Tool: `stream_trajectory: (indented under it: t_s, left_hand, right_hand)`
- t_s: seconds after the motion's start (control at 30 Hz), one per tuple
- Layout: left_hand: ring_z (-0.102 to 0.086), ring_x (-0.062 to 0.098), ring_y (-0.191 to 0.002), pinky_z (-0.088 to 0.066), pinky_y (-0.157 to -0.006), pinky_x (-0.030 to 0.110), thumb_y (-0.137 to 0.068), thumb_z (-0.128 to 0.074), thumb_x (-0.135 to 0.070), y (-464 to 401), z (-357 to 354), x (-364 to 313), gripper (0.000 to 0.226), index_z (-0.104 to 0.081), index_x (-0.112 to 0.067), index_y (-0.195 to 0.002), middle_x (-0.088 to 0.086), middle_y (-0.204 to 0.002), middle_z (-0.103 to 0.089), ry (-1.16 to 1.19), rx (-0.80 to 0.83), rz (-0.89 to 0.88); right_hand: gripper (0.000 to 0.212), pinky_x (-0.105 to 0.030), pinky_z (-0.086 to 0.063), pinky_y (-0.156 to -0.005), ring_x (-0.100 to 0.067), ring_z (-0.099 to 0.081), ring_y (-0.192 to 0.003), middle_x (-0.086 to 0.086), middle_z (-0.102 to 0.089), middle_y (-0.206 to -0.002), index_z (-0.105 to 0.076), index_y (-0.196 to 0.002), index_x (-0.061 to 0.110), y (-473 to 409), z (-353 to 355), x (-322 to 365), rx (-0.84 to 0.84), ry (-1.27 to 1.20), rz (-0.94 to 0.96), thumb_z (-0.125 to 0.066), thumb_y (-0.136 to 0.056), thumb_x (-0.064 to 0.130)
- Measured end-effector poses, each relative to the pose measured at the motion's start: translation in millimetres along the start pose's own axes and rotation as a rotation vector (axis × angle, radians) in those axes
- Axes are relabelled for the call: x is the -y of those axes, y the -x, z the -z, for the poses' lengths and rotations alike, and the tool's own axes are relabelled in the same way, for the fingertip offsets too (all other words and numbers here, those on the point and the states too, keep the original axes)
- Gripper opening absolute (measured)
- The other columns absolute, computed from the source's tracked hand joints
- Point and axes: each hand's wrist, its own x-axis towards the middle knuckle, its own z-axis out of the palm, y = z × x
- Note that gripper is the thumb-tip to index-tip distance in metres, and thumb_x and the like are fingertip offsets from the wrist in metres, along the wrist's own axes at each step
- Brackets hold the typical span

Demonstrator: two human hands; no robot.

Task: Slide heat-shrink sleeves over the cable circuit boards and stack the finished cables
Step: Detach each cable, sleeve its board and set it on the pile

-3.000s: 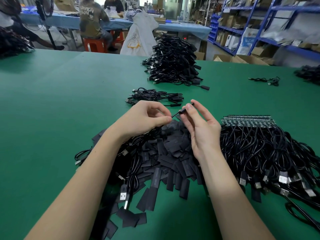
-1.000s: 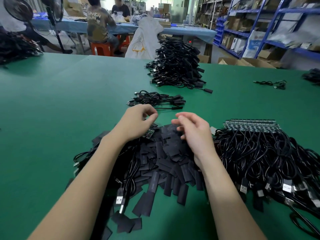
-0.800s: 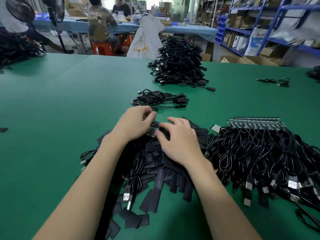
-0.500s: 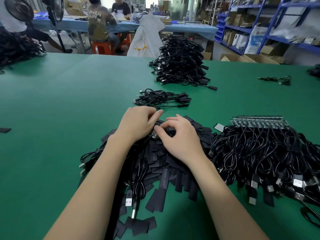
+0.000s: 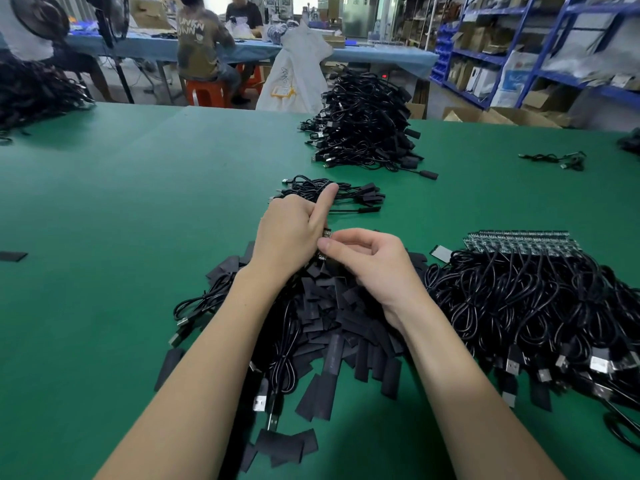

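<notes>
Two hands are meeting over a big heap of flat black sleeves [image 5: 332, 327], too many to count, lying on the green worktop [image 5: 138, 220]. The left hand [image 5: 291, 233] is curling round a small circuit board [image 5: 326, 234], with its first finger sticking up. The right hand [image 5: 370, 261] is curling too, its fingertips pinching at that same board, so both hands are touching. To the right, one big bunch of unfinished cables [image 5: 540, 306] is lying with boards in a row. Further back, one small stack of finished cables [image 5: 332, 194] is sitting, and one tall pile [image 5: 363, 129] behind it.
</notes>
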Motion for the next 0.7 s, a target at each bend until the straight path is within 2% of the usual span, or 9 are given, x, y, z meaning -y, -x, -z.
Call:
stream_trajectory:
  t_s: [0.1,0.17,0.27,0.4,0.5,0.7]
  left_hand:
    - [-0.043,0.029,-0.044,-0.036,-0.051,0.022,-0.105,-0.047,-0.047,-1,-1,-4,0.079,-0.047,0.008,-0.048,0.017,-0.042,-0.047,0.101,-0.036,-0.004]
    - [-0.042,0.021,-0.041,-0.035,-0.051,0.018,-0.106,-0.046,-0.044,-1,-4,-6,0.078,-0.049,0.005,-0.046,0.016,-0.042,-0.049,0.123,-0.029,0.000]
    - [-0.049,0.023,-0.045,-0.036,-0.052,0.015,-0.106,-0.045,-0.043,-1,-5,-7,0.077,-0.055,0.005,-0.048,0.017,-0.047,-0.057,0.142,-0.009,-0.001]
    - [-0.044,0.015,-0.041,-0.035,-0.051,0.016,-0.106,-0.044,-0.045,-1,-5,-9,0.077,-0.059,0.007,-0.052,0.010,-0.043,-0.054,0.138,0.031,0.015]
    - [-0.045,0.009,-0.039,-0.034,-0.051,0.013,-0.107,-0.042,-0.045,0,-5,-11,0.074,-0.057,-0.006,-0.046,-0.008,-0.033,-0.045,0.130,0.067,0.031]
    - [-0.046,0.006,-0.037,-0.032,-0.049,0.011,-0.107,-0.041,-0.045,1,-3,-14,0.072,-0.056,-0.012,-0.044,-0.009,-0.031,-0.043,0.125,0.084,0.034]
  right_hand:
    - [0.015,-0.005,-0.044,-0.057,0.004,-0.066,-0.063,0.006,-0.076,-0.074,-0.077,-0.091,0.014,0,1,4,0.006,-0.084,-0.021,-0.085,-0.080,0.019]
    - [0.012,-0.005,-0.042,-0.054,0.007,-0.063,-0.060,0.010,-0.075,-0.071,-0.078,-0.089,0.016,1,2,6,0.010,-0.092,-0.040,-0.085,-0.080,0.020]
    - [0.010,-0.013,-0.041,-0.055,0.004,-0.058,-0.056,0.009,-0.072,-0.071,-0.079,-0.085,0.017,1,3,6,0.010,-0.109,-0.091,-0.085,-0.079,0.021]
    - [0.009,-0.021,-0.035,-0.059,-0.001,-0.049,-0.052,0.004,-0.068,-0.069,-0.075,-0.077,0.015,0,2,6,0.041,-0.193,-0.134,-0.083,-0.080,0.013]
    - [0.014,-0.021,-0.034,-0.059,-0.003,-0.046,-0.051,0.004,-0.065,-0.067,-0.072,-0.073,0.015,0,3,6,0.064,-0.235,-0.146,-0.081,-0.081,0.008]
    - [0.016,-0.015,-0.031,-0.051,-0.004,-0.041,-0.051,0.001,-0.063,-0.067,-0.067,-0.074,0.011,1,3,6,0.089,-0.338,-0.169,-0.077,-0.083,0.002]
